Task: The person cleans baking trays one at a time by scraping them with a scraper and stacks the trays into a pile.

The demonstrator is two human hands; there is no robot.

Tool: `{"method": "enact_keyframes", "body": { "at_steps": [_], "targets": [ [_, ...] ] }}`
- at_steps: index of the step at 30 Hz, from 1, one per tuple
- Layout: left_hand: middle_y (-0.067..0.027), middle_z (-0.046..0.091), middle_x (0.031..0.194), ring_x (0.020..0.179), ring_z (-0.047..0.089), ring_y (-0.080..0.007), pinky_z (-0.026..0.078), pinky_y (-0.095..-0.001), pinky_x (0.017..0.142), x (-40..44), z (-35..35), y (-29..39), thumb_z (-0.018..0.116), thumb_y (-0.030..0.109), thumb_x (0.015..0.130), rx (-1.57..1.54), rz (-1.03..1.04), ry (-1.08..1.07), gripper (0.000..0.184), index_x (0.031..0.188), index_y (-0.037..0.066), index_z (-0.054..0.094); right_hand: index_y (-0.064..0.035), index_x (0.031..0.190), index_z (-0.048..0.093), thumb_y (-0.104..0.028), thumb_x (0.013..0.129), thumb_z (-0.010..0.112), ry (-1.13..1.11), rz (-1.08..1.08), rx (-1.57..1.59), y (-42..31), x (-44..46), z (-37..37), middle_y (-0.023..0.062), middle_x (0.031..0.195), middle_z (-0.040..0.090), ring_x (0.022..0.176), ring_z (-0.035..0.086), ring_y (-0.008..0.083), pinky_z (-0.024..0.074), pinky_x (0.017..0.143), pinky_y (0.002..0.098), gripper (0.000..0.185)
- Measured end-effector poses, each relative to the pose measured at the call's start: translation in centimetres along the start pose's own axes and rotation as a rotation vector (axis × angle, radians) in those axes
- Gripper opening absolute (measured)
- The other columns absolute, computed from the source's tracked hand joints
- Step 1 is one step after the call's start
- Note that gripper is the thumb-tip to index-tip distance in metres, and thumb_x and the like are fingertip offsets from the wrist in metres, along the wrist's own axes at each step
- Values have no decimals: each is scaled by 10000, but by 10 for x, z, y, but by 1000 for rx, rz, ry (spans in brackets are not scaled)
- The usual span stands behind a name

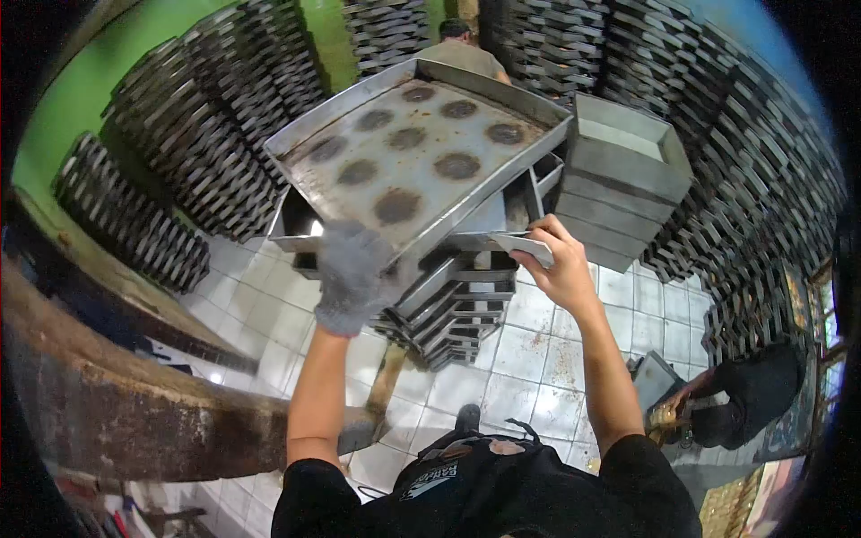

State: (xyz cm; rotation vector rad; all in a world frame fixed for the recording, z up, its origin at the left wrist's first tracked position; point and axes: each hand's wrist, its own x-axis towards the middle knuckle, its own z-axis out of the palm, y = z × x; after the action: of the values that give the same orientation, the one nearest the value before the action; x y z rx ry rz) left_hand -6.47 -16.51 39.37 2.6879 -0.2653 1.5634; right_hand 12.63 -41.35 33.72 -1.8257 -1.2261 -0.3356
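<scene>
Left hand [352, 276] on spotted tray [429, 166]

Green wall [76, 103], white tiled floor [529, 354]

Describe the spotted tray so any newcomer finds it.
Look in front of the wearer at the crisscross stack of trays. The spotted tray is uppermost, its near corner by the gloved left hand. It alone shows nine dark round patches.

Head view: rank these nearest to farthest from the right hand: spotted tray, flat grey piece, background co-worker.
1. Flat grey piece: held in the right hand.
2. Spotted tray: ahead, to the left.
3. Background co-worker: beyond the tray.
</scene>
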Motion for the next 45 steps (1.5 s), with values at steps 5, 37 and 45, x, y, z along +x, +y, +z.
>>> {"method": "enact_keyframes", "body": {
  "at_steps": [5, 37, 45],
  "targets": [
    [-82, 508, 668, 685, 533, -325, 421, -449, 657, 1, -7, -1, 796, 119, 696, 33, -1, -76, 305, 664, 106, 493, 5, 948, 665, -87, 817, 831, -10, 34, 34, 1, 0, -5, 133, 1013, 631, 852, 656, 357, 525, 749, 393, 230],
    [-64, 724, 1131, 1070, 650, -138, 507, -296, 959, -255, 633, 858, 618, 245, 1045, -1425, -1474, -1403, 312, 1192, -20, 693, 103, 1329, 574, -194, 932, 792, 1387, 1989, 276, 333, -977, -130, 159, 1288, 660, 1128, 626, 224, 477, 995, 347, 541],
    [-148, 554, 1387, 1148, 587, -258, 481, -372, 962, -637, 857, 1119, 620, 442, 980, -1354, -2095, -1573, 624, 1462, 68, 487, 20, 1409, 513, -189, 992, 711, 1658, 1974, 436, 350, -1091, -139, 109, 1293, 629, 1146, 608, 209, 492, 976, 371, 506]
  ]
}}
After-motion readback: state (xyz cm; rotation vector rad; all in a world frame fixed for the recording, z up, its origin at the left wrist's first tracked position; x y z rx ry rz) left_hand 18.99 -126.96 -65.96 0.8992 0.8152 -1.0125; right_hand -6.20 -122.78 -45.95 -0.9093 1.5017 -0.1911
